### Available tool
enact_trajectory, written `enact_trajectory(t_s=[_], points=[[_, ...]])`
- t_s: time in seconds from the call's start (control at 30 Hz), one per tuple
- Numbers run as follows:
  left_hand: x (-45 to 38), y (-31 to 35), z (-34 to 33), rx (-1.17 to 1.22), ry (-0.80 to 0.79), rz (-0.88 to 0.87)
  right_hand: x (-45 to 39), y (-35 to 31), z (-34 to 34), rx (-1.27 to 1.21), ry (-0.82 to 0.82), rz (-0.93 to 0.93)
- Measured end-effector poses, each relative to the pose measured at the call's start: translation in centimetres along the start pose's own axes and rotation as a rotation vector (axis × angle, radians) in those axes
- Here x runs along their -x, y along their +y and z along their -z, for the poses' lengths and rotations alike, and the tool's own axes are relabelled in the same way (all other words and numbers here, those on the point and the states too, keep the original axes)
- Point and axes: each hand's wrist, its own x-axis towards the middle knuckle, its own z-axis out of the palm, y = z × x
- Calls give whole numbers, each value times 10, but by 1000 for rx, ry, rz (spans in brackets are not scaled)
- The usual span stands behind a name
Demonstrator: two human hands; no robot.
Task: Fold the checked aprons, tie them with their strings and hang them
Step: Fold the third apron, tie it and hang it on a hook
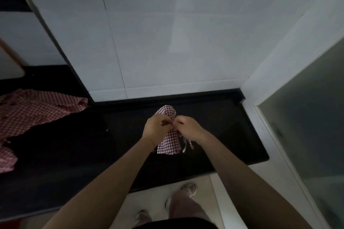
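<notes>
Meanwhile both hands are meeting over the folded apron (168,140) on the dark tabletop (74,145) — the left hand (157,126) and right hand (188,126) are pinching its strings (187,144) together. Another apron (31,109) is lying spread far left.

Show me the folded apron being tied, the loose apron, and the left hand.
folded apron (168,144), head view, lower checked part.
loose apron (37,109), head view, middle of the spread cloth.
left hand (158,126), head view, back of hand.
</notes>
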Motion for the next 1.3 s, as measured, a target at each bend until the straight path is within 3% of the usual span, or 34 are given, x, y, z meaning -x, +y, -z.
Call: enact_trajectory(t_s=[0.1,0.2,0.3,0.47,0.63,0.83,1.0,1.1,1.3], points=[[7,-20,-20,95,-14,121,-7,20,-17,-203,-63,-139],[10,-30,-32,440,-35,377,-8,33,-26,-549,-138,-321],[11,-27,-39,592,-57,485,-7,45,-32,-470,-114,-292],[7,-25,-38,573,-36,519,-8,49,-39,-428,5,-247],[4,-29,-27,520,-21,530,-12,43,-46,-264,60,-138],[10,-40,-9,482,-11,501,-3,24,-56,-278,82,-65],[13,-49,15,402,-140,402,3,3,-62,-241,97,-56],[18,-51,32,485,-237,414,6,-9,-63,-260,110,-38],[25,-49,34,470,-403,339,10,-11,-55,-198,-4,-3]])
